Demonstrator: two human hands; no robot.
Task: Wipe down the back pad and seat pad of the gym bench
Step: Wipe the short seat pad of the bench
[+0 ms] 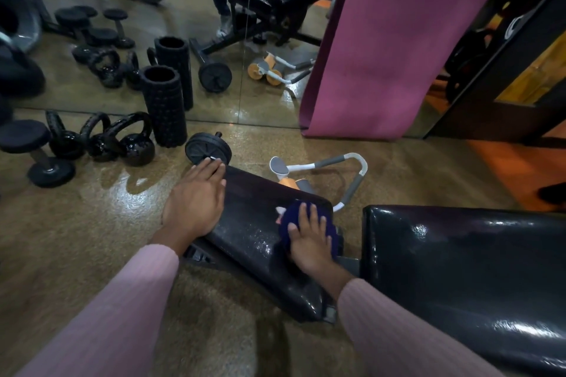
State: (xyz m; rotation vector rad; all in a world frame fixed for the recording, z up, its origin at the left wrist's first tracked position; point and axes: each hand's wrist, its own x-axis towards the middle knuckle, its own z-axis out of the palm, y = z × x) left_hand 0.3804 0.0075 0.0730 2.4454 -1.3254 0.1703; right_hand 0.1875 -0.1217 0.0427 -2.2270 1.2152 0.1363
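While the left hand (196, 202) rests flat and empty on the seat pad's (254, 232) left edge, the right hand (309, 239) presses a blue cloth (289, 217) flat near its right edge. Seat wiping appears underway; the back pad (465, 269), adjacent on the right, likely follows.

Seat pad (254, 236): black, glossy, textured vinyl; sloped down toward the far left; specked with wet-looking sheen.
Back pad (459, 269): black, shiny vinyl; lay to the right of the seat pad, apart from it by a narrow gap.
Cloth (291, 223): dark blue, bunched, with a pale tag at its left edge; pressed flat on the seat pad's right end, near the gap.
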